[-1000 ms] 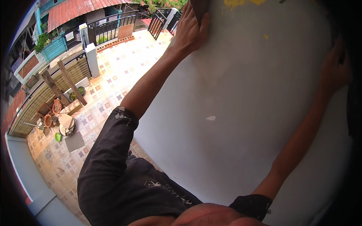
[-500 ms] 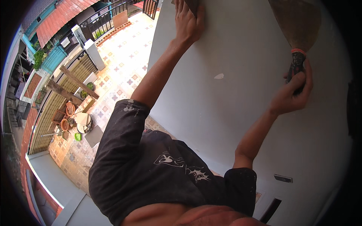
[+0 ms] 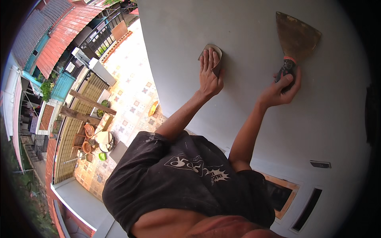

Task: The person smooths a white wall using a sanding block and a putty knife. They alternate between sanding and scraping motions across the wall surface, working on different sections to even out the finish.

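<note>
Two hands and both their tools now show whole against the grey wall (image 3: 246, 23); half a second ago the top edge of the frame cut off the sheet and the scraper. The left hand (image 3: 210, 81) has come down to the upper middle of the frame. Its grip is flat, the fingers nearly straight, holding a thin grey-brown sheet (image 3: 218, 51) to the wall; the sheet bends up on the thumb side. The right hand (image 3: 281, 92), at the far right edge a second ago, is now right of centre, its grip closed round the dark handle of a wide scraper (image 3: 297, 35). The worn blade reaches into the upper right; whether it touches the wall I cannot tell. As things stand, the sheet looks like the tool at work, and the scraper seems simply held, well apart from it. The view has turned too: a yellow thing (image 3: 153, 108) now shows on the tiled floor (image 3: 137, 97), and more of a wood-framed window (image 3: 294, 194) at lower right.

Containers stand left of centre. Two clay pots (image 3: 89, 127) look brownish inside, perhaps with soil. Above them a dark round pot (image 3: 109, 104) holds green leaves. Below, a round tub (image 3: 106, 148) has pale board over its top, hiding the inside; a green bowl (image 3: 102, 156) is too small to read.
</note>
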{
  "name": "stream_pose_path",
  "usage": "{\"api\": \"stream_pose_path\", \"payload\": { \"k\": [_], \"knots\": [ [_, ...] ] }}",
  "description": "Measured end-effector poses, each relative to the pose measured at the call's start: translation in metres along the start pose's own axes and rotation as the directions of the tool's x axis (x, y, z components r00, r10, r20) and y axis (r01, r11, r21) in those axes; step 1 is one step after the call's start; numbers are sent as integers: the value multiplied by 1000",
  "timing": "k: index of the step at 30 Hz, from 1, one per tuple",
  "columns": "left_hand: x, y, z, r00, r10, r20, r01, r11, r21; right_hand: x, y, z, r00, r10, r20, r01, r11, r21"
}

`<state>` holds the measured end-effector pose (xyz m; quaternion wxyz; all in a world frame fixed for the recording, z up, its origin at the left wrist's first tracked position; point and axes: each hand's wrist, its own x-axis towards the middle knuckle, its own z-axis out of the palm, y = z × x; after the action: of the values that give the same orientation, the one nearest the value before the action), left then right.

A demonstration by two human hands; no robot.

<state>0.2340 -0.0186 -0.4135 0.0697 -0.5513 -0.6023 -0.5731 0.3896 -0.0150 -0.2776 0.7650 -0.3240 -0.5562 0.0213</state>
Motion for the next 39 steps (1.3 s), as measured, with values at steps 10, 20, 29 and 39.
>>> {"api": "stream_pose_path", "payload": {
  "k": [10, 20, 29, 39],
  "knots": [
    [-26, 2, 26, 999, 0, 36, -5, 993, 119, -8, 6, -22, 998, 63, 17, -63, 998, 20],
    [-17, 13, 28, 998, 60, -7, -59, 987, 147, -10, 27, -48, 989, 148, -19, -149, 988, -40],
    [1, 12, 8, 978, 17, -209, -18, 1000, -3, -5, 34, -44, 1000, 21, -9, -22, 999, -47],
    [68, 35, -28, 948, 159, -277, -144, 987, 73, -6, 43, -43, 997, -59, -48, 57, 997, -45]
  ]
}}
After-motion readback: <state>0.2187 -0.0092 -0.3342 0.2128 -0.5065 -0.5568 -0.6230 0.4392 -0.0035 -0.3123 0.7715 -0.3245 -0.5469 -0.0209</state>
